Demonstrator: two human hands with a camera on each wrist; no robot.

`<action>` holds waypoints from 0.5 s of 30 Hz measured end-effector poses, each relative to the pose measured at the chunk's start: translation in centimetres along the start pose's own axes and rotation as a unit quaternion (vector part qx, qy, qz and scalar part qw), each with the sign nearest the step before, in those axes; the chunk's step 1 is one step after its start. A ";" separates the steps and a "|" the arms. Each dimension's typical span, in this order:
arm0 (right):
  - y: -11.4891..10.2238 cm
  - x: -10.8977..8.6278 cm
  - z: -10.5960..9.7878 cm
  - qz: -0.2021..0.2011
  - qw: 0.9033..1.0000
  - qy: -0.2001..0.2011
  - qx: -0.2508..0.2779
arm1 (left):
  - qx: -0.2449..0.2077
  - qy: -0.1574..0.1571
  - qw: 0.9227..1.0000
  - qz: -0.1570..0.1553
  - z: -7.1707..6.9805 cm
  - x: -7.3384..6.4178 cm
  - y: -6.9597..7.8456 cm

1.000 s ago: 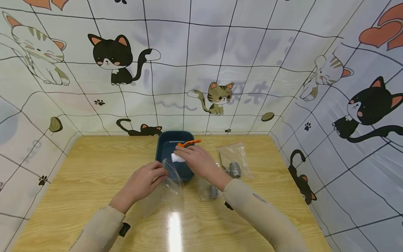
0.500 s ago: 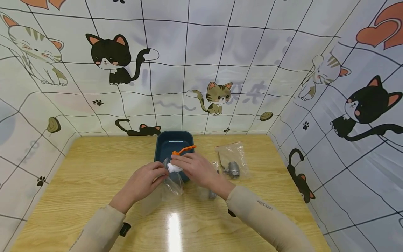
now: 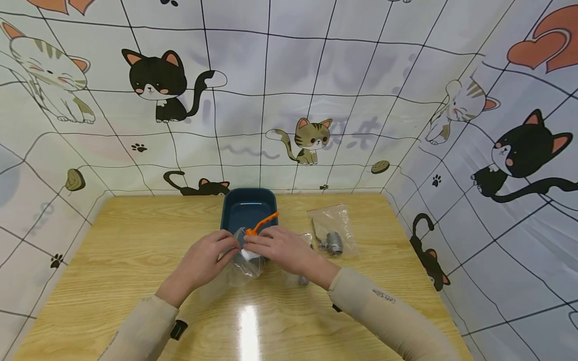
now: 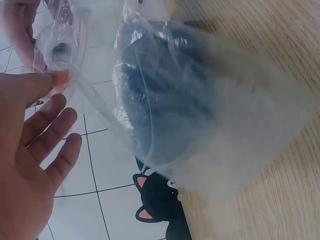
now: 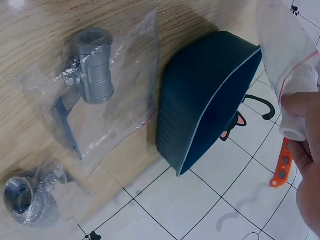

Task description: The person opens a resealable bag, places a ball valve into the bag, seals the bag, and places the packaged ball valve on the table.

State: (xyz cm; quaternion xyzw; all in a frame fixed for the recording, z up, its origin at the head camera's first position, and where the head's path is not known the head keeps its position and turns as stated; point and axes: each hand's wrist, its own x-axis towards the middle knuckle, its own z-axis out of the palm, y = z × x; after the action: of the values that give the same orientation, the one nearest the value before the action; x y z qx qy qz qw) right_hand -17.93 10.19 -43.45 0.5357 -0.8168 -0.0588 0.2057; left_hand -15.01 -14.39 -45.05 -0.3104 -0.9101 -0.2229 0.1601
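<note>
My left hand (image 3: 208, 254) pinches a clear zip bag (image 3: 253, 269) by its mouth, fingers spread below the thumb in the left wrist view, where the bag (image 4: 250, 125) hangs down. My right hand (image 3: 286, 249) grips a white plastic ball valve (image 5: 292, 128) with an orange lever handle (image 3: 267, 219). The white body is inside the bag's mouth, seen through the film, while the handle sticks out above. Beyond both hands stands a dark blue tray (image 3: 250, 189), partly covered by the bag and fingers in the head view.
Right of the tray lies a bagged grey ball valve (image 3: 334, 243) on the wooden table (image 3: 149, 235). A second bagged grey valve (image 3: 304, 280) lies nearer, partly under my right forearm. A cat-patterned cloth (image 3: 253, 115) rises behind and beside the table.
My right hand has moved left and slightly down, carrying the white ball valve from over the tray into the bag's mouth. The left hand has kept its grip on the bag.
</note>
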 end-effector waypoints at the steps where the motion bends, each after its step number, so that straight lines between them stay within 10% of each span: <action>1: 0.0 0.0 0.0 0.001 1.000 -0.011 -0.002 | -0.002 0.000 1.000 -0.001 0.0 0.0 0.0; 15: -0.2 0.6 -0.1 -0.016 0.998 -0.058 0.021 | -0.013 -0.002 1.000 -0.004 0.0 -0.2 0.2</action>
State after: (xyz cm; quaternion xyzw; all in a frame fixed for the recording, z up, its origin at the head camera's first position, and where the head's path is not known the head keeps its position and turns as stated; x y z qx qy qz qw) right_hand -17.94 9.62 -43.23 0.5488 -0.8197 -0.0760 0.1452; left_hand -14.76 -14.29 -45.08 -0.3094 -0.9086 -0.2345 0.1538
